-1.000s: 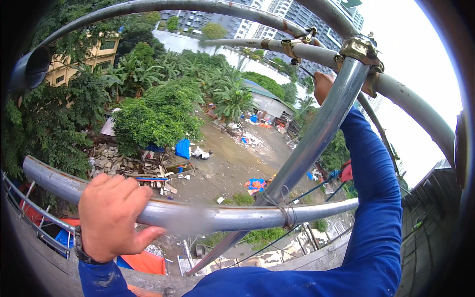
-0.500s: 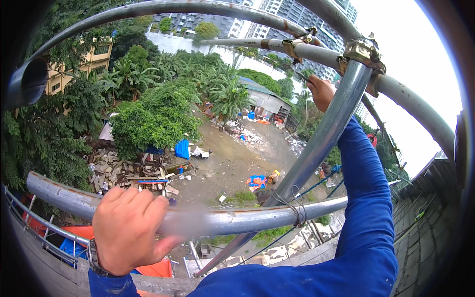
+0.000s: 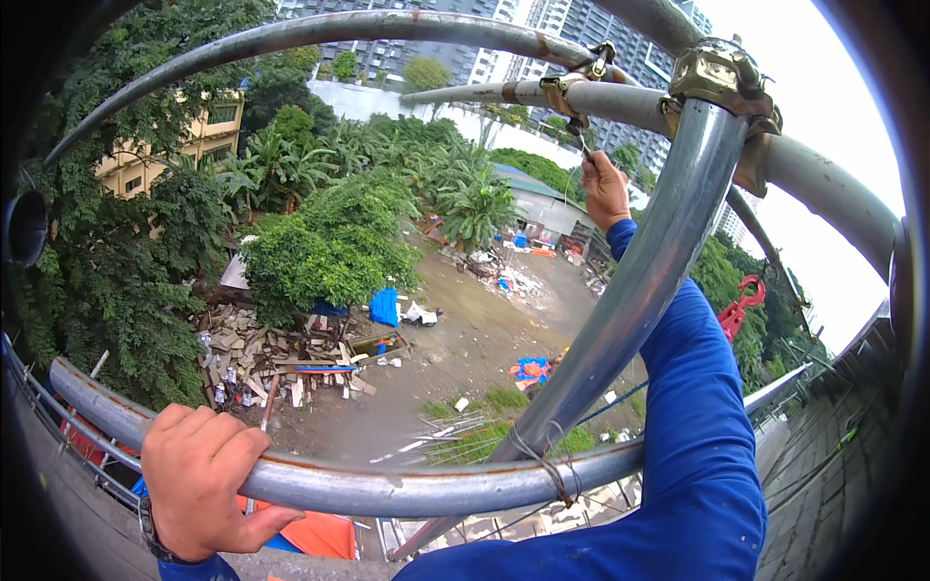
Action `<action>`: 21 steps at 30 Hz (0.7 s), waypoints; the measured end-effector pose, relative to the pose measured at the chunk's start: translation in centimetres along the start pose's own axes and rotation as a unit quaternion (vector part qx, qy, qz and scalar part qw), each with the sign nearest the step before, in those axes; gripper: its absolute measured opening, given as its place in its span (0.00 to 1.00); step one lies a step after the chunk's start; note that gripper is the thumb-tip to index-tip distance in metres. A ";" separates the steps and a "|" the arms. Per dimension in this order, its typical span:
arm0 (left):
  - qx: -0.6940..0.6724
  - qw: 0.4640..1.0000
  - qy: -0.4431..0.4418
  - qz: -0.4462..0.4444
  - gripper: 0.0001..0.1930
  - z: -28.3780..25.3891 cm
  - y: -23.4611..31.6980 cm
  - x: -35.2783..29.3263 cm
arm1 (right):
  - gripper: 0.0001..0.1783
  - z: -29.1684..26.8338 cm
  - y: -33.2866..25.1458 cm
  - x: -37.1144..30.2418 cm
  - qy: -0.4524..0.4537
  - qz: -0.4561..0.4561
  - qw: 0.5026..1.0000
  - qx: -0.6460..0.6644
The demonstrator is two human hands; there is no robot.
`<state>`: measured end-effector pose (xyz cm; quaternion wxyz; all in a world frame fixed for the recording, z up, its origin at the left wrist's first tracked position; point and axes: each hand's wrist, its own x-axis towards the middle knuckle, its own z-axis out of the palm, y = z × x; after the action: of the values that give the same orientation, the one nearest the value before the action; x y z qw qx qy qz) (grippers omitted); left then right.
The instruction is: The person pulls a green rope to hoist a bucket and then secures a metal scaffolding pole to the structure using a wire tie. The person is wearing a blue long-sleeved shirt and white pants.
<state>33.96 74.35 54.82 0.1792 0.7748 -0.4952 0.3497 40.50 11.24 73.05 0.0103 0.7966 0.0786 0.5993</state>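
Observation:
My left hand (image 3: 208, 479) is wrapped around a grey horizontal scaffold tube (image 3: 387, 489) at the lower left. My right hand (image 3: 605, 189), in a blue sleeve, reaches far up and out. It is closed on a thin metal tool (image 3: 584, 147) whose tip meets a brass-coloured coupler (image 3: 567, 92) on a farther tube (image 3: 465, 94). A diagonal tube (image 3: 639, 281) crosses in front of my right arm. This tube is tied with wire (image 3: 552, 465) to the horizontal tube and clamped at the top by a second coupler (image 3: 722, 73).
The scaffold stands high over a muddy yard (image 3: 465, 349) with rubble piles (image 3: 271, 358), trees and blue tarps. A curved tube (image 3: 320, 34) arches overhead. A red hook (image 3: 741, 305) hangs to the right, beside a plank walkway (image 3: 833, 455).
My right hand has come out from behind the diagonal tube and moved left to the far coupler. My left hand keeps its grip, a little further right along the horizontal tube.

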 end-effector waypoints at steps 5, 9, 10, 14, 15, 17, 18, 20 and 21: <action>0.010 1.000 0.008 -0.003 0.31 0.0 -0.1 -0.2 | 0.09 4.7 -2.5 0.2 0.002 0.039 0.994 0.098; 0.008 1.000 0.015 0.002 0.31 0.3 0.0 -0.1 | 0.09 5.2 -1.7 0.6 0.028 0.047 0.992 0.117; 0.012 1.000 0.010 0.002 0.31 0.1 0.0 -0.1 | 0.09 5.2 -2.2 0.7 0.035 0.047 0.992 0.113; 0.000 1.000 0.018 0.004 0.31 0.3 -0.1 -0.2 | 0.06 1.4 1.4 1.3 0.013 -0.021 1.000 0.010; -0.001 1.000 0.020 0.005 0.31 0.4 -0.1 0.0 | 0.05 -0.2 0.0 0.9 0.021 -0.030 0.999 -0.023; 0.000 1.000 0.022 0.001 0.31 0.1 -0.1 -0.4 | 0.06 -1.7 -0.3 1.1 0.039 -0.091 0.990 -0.103; 0.003 1.000 0.021 -0.002 0.31 -0.2 -0.1 -0.5 | 0.06 -2.7 -1.8 1.4 0.014 -0.087 0.989 -0.120; 0.003 1.000 0.020 -0.003 0.31 -0.3 -0.1 -0.6 | 0.07 -4.5 -6.0 1.2 -0.002 -0.059 0.986 -0.157; 0.002 1.000 0.023 -0.002 0.31 -0.2 0.0 -0.5 | 0.08 -5.2 -7.6 1.2 -0.010 -0.047 0.982 -0.181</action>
<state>33.76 74.83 54.57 0.1896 0.7682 -0.4882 0.3682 34.97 18.46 74.79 0.1829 0.7833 0.0062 0.5942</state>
